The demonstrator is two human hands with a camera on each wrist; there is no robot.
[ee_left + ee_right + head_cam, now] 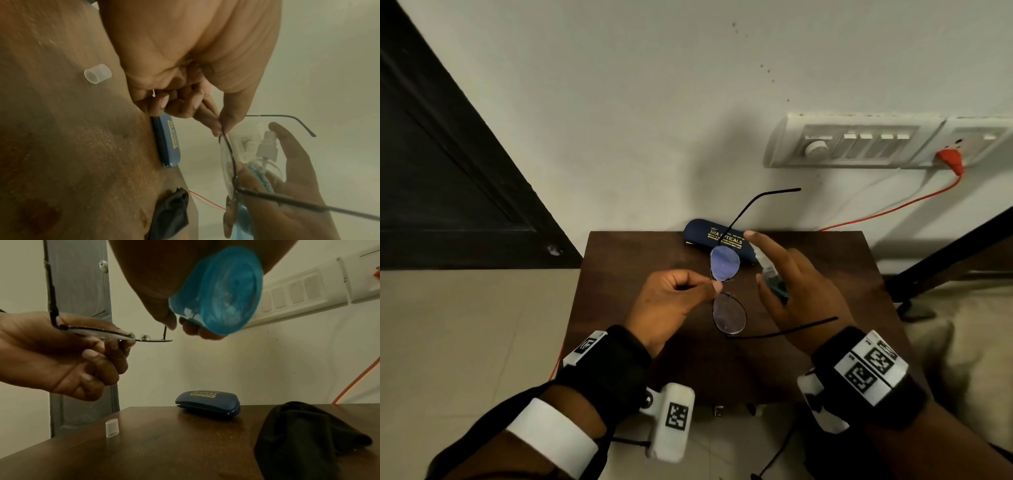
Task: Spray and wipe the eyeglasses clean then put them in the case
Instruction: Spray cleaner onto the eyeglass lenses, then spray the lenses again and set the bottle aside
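My left hand (681, 294) pinches thin-rimmed eyeglasses (724, 263) at the bridge, holding them in the air above the brown table (825, 260) with both temples unfolded. My right hand (787, 287) grips a small clear spray bottle (774, 277) of blue liquid, index finger raised over its white nozzle, which points toward the lenses. The bottle's blue base (222, 293) fills the top of the right wrist view. A closed dark blue glasses case (717, 240) with gold lettering lies at the table's far edge. A black cloth (304, 431) lies crumpled on the table to the right.
The bottle's clear cap (112, 427) stands on the table at the left. A white wall with a switch panel (859, 144) and an orange cable (893, 209) runs behind the table. A dark door (448, 154) is at the left.
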